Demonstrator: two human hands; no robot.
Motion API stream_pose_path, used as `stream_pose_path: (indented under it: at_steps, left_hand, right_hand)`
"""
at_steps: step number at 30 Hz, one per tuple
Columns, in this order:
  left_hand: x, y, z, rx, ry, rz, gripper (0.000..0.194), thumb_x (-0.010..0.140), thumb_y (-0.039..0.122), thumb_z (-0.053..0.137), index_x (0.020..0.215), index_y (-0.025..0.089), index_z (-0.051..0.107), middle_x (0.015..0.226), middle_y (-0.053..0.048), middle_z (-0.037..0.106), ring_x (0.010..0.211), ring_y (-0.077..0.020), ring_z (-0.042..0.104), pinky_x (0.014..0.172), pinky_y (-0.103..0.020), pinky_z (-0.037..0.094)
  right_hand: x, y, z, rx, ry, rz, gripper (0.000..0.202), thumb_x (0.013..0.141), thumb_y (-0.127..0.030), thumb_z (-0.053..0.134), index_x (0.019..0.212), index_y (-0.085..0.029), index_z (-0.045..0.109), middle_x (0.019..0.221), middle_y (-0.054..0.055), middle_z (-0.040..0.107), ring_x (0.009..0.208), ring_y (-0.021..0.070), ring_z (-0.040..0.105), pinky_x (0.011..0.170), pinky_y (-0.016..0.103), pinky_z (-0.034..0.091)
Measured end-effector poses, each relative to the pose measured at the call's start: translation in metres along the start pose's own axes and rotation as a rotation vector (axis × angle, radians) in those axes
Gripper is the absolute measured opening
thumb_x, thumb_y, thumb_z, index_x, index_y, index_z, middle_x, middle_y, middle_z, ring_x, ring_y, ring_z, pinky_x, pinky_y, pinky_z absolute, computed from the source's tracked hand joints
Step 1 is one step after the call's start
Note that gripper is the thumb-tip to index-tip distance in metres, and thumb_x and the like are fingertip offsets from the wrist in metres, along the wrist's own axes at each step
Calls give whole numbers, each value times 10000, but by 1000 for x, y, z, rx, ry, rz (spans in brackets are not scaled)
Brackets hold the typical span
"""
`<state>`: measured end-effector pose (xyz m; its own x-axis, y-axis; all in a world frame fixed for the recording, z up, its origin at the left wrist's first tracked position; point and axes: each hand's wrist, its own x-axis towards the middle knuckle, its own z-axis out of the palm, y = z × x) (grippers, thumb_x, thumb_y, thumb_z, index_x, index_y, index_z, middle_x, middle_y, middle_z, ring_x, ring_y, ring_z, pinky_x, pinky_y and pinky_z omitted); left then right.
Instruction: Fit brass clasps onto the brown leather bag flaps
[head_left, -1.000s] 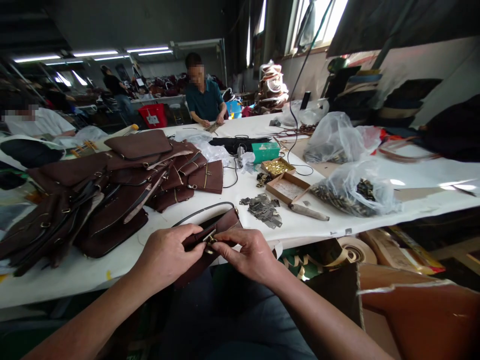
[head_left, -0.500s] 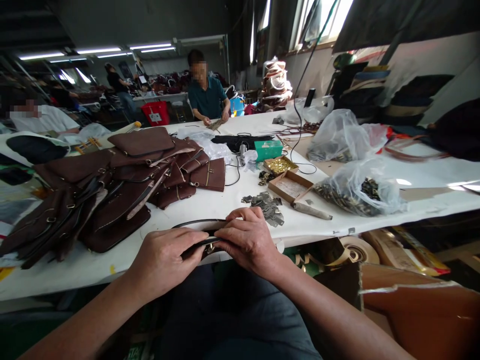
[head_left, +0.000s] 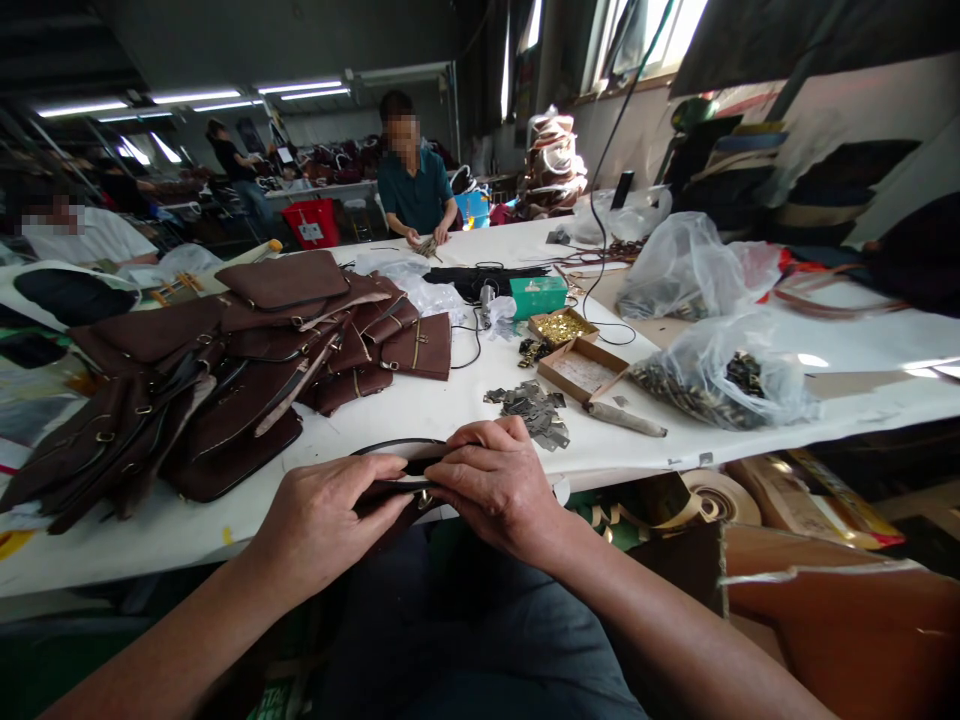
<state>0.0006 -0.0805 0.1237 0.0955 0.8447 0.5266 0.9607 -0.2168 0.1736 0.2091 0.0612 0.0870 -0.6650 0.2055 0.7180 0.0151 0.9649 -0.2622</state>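
Note:
At the table's near edge, a dark leather bag with a black edge is held between my two hands. A small brass-coloured fitting shows on its near side, and a curved black-edged flap rises behind. My left hand pinches the bag's edge at the left, thumb below and fingers above. My right hand is closed over the right part, its fingers covering much of the edge. Most of the bag's body is hidden below the hands. Just beyond my right hand lies a pile of flat grey metal plates.
Brown leather bags are heaped at the left. To the right are a shallow cardboard box, a box of gold-coloured fittings, a green box and a plastic bag of metal parts. Across the white table, a co-worker handles strips.
My left fingers have shifted slightly left along the bag's edge, and the opening between its layers shows more. My right hand keeps its hold. The co-worker's hands have moved a little.

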Motion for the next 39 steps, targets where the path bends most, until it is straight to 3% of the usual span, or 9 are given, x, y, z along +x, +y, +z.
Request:
stream_pose_path:
  at_steps: [4, 12, 19, 27, 33, 37, 39]
  left_hand:
    - [-2, 2, -1, -31, -16, -6, 92, 981, 300, 730, 1034, 234, 763, 970, -11, 858, 814, -193, 818, 803, -276, 610]
    - [-1, 12, -7, -82, 6, 89, 74, 966, 190, 737, 1023, 236, 732, 941, 6, 846, 823, -160, 807, 815, -246, 592]
    - [-5, 10, -6, -75, -30, 99, 84, 960, 158, 723, 989, 236, 728, 909, 10, 833, 793, -160, 796, 773, -260, 583]
    - [-11, 8, -3, -5, -2, 121, 201, 959, 133, 743, 1128, 226, 683, 1053, -18, 841, 917, -178, 810, 891, -286, 608]
    - [-8, 14, -4, 82, 89, 232, 207, 939, 46, 740, 1087, 187, 714, 993, -21, 831, 868, -163, 796, 848, -284, 612]
    - [-7, 12, -13, 241, 102, 269, 214, 911, 26, 761, 1060, 175, 727, 984, -29, 825, 845, -177, 785, 804, -319, 597]
    - [-7, 9, -17, 312, 105, 282, 213, 899, 33, 777, 1043, 182, 729, 974, -24, 820, 810, -183, 771, 760, -335, 578]
  right_hand:
    - [-1, -1, -1, 27, 2, -7, 136, 1049, -307, 688, 1156, -268, 762, 1008, 22, 831, 1111, 230, 689, 935, 438, 387]
    - [1, -5, -9, 165, 6, -3, 138, 1047, -325, 693, 1152, -270, 763, 987, 23, 823, 1078, 236, 686, 1026, 459, 406]
    - [-3, -4, -1, 185, -19, 6, 152, 1044, -334, 694, 1163, -261, 754, 952, 26, 813, 1013, 225, 683, 1069, 463, 415]
    - [-10, -7, 3, 72, 95, -34, 192, 1040, -201, 658, 1205, -265, 733, 1069, 12, 839, 1204, 224, 693, 1055, 455, 394]
    - [-6, -5, 7, 111, 97, -41, 159, 1040, -240, 678, 1185, -263, 738, 1000, 9, 828, 1111, 208, 716, 1153, 465, 367]
    - [-8, -14, 11, 142, 252, 114, 282, 984, -310, 769, 1262, -287, 729, 1268, 74, 778, 1350, 301, 620, 1210, 531, 359]
    - [-9, -20, 15, 273, 334, 310, 262, 948, -373, 807, 1178, -262, 748, 1229, 101, 766, 1252, 315, 662, 1113, 508, 454]
